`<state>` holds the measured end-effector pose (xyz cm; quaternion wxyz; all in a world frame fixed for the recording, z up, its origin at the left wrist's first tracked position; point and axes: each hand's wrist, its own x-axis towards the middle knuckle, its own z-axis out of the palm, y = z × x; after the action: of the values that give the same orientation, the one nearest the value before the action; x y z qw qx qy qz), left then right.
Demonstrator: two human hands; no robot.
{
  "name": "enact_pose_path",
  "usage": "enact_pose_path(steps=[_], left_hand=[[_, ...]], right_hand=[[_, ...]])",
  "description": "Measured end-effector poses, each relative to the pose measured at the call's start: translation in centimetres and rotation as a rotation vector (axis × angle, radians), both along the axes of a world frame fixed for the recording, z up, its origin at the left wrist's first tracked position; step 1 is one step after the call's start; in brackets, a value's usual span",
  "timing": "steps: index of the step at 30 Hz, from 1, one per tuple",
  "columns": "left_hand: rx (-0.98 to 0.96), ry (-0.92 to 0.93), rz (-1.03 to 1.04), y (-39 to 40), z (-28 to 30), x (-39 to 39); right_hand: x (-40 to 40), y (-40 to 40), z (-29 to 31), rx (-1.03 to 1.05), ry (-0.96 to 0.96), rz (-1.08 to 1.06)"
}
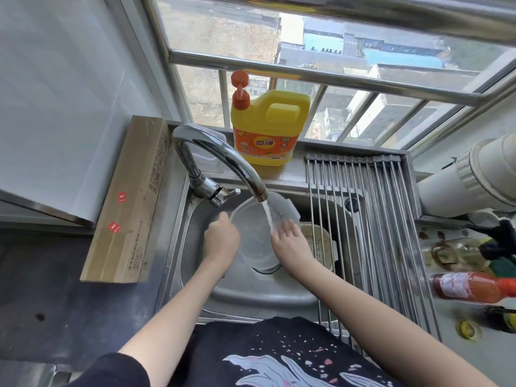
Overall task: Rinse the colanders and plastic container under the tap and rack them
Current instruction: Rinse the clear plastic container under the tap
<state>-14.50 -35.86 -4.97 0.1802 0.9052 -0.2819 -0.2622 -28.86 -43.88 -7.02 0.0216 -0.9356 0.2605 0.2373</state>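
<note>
Under the tap [223,160], both hands grip the plastic container [255,233] between them.

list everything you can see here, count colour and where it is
tap: 1, chrome, back left of sink, running
sink: 1, steel, centre
plastic container: 1, clear, under the stream, in both hands
colander: 1, beige, in sink under the rack's edge
rack: 1, steel rods, over sink's right side
detergent jug: 1, yellow with orange pump, window sill
cardboard box: 1, brown, left counter
bottles: several, one red, right counter, blurred
left hand: on container's left rim
right hand: on its right rim
</note>
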Motion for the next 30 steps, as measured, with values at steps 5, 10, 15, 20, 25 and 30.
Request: enact_pose_path(steps=[5,10,15,20,25,30], left_hand=[[0.051,0.113,0.037,0.3,-0.9,3.2],[0.091,0.307,-0.189,0.6,-1.0,5.0],[-0.076,0.710,-0.250,0.2,0.1,3.7],[-0.241,0.895,-0.163,-0.7,0.8,3.4],[-0.294,0.796,0.012,-2.9,1.0,1.5],[-0.349,0.696,0.198,-3.8,0.7,1.2]], right_hand=[[-1.2,-0.8,1.2,0.248,-0.238,0.122],[-2.0,-2.2,3.0,0.729,-0.516,-0.199],[-0.8,-5.7,4.2,1.037,-0.598,-0.569],[1.0,-7.1,3.3,0.916,-0.651,-0.848],[4.1,-4.7,2.9,0.822,-0.563,-0.856],[4.7,0.0,2.6,0.247,-0.516,-0.444]])
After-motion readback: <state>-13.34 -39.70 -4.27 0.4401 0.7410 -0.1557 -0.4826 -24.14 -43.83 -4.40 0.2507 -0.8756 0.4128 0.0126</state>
